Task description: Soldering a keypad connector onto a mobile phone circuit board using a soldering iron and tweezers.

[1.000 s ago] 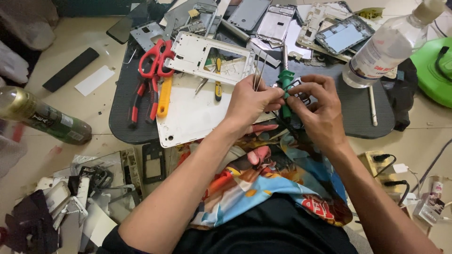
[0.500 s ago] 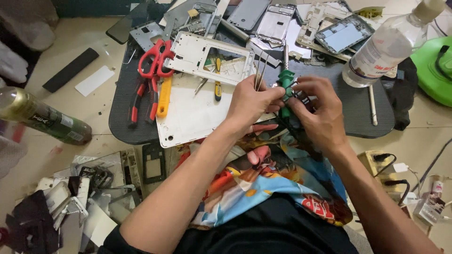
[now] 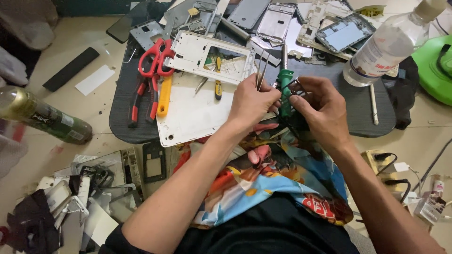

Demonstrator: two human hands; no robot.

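Observation:
My left hand [image 3: 252, 104] pinches a pair of metal tweezers [image 3: 261, 71] that point up and away from me. My right hand [image 3: 320, 106] grips a small dark phone part, held against a green-handled screwdriver [image 3: 284, 84] that stands upright between both hands. Both hands meet over the front edge of a dark oval work mat [image 3: 125, 101]. A white phone back plate [image 3: 193, 113] lies on the mat just left of my left hand, with a white phone frame [image 3: 207, 56] beyond it.
Red scissors [image 3: 153, 59], red-handled pliers [image 3: 141, 99] and an orange tool [image 3: 164, 96] lie left on the mat. Several phone frames crowd the far edge. A clear plastic bottle [image 3: 391, 44] lies at right, a green bottle [image 3: 44, 117] at left. Scrap parts [image 3: 75, 188] pile lower left; a power strip [image 3: 391, 167] lower right.
Both hands stay together over the mat's front edge; the fingers have shifted slightly around the green screwdriver and the small part. Nothing else has moved.

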